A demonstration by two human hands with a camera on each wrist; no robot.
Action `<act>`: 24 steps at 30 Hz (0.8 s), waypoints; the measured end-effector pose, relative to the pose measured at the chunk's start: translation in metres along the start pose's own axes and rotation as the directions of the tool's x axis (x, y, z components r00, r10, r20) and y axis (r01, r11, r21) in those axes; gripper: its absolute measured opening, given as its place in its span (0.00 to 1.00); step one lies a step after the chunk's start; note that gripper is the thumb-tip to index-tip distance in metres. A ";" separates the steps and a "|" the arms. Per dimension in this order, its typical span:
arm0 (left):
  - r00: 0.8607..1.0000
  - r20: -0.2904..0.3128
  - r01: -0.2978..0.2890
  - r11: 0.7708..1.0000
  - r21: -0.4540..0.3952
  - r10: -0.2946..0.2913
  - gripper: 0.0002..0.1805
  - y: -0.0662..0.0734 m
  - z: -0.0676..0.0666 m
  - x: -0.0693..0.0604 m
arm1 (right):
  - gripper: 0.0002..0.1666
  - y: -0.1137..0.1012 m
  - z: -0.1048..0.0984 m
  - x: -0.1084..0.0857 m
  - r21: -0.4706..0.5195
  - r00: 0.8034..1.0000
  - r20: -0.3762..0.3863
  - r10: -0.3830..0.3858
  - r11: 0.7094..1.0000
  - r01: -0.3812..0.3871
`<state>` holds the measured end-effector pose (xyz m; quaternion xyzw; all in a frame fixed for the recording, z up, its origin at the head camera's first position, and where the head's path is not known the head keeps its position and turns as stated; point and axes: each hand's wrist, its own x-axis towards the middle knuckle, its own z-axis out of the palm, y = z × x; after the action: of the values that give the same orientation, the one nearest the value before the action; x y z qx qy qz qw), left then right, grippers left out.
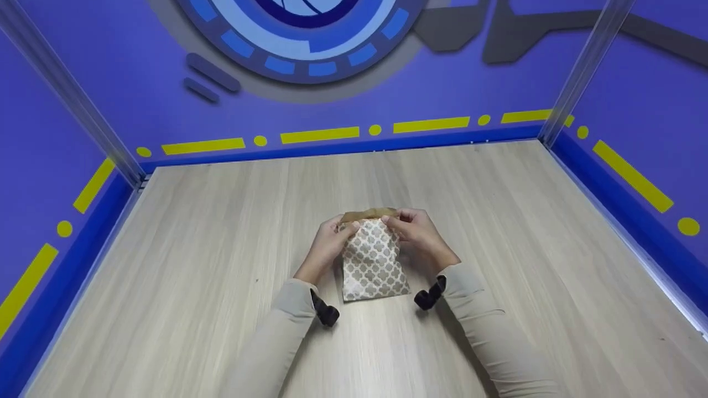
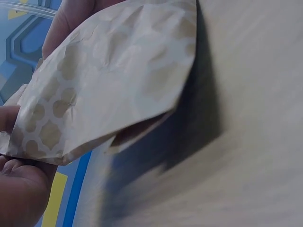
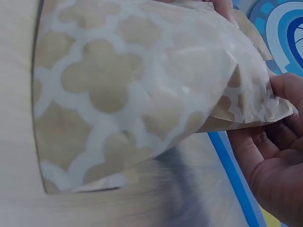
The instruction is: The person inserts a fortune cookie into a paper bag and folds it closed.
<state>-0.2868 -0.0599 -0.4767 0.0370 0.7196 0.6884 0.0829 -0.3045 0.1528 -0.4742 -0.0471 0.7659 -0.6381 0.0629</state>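
A paper bag (image 1: 373, 262) with a white and tan quatrefoil pattern is held tilted over the table, its plain brown top edge (image 1: 369, 214) at the far end. My left hand (image 1: 331, 243) pinches the bag's upper left corner, thumb on the near face. At the upper right corner, my right hand (image 1: 417, 232) pinches it the same way. In the right wrist view the bag (image 3: 109, 80) looks creased near the right hand (image 3: 274, 156). The left wrist view shows a fold at the lower end of the bag (image 2: 118, 80). What the bag contains is hidden.
The bag is above a light wood-grain table (image 1: 221, 249). Blue panels (image 1: 332, 110) with yellow dashes and dots stand along its back and both sides. A black wrist camera (image 1: 326, 314) hangs below the left cuff, another wrist camera (image 1: 428, 297) below the right.
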 end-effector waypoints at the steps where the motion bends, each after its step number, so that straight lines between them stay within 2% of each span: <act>1: 1.000 -0.002 0.002 1.000 -0.001 -0.002 0.16 0.000 0.000 0.000 | 0.12 0.000 0.000 0.000 -0.004 1.000 -0.007 -0.011 1.000 0.011; 5: 1.000 -0.011 -0.008 1.000 -0.013 0.007 0.15 0.001 0.000 0.000 | 0.13 0.000 -0.001 -0.001 -0.015 0.999 -0.013 -0.045 0.999 0.045; 12: 1.000 -0.030 -0.004 0.994 -0.109 0.001 0.17 -0.001 0.003 0.001 | 0.11 0.000 -0.002 -0.001 -0.009 0.997 0.026 -0.066 0.998 0.066; 18: 0.998 -0.058 0.014 0.988 -0.153 -0.024 0.17 -0.001 0.004 0.002 | 0.07 0.001 -0.002 0.001 0.115 0.991 0.135 -0.024 0.993 0.009; 24: 0.998 -0.059 0.002 0.989 -0.147 -0.011 0.17 0.001 0.007 -0.001 | 0.12 0.002 -0.004 -0.001 0.137 0.985 0.168 0.033 0.989 -0.056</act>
<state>-0.2846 -0.0535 -0.4763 0.0077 0.6693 0.7400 0.0660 -0.3040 0.1573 -0.4752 -0.0779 0.7118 -0.6832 0.1435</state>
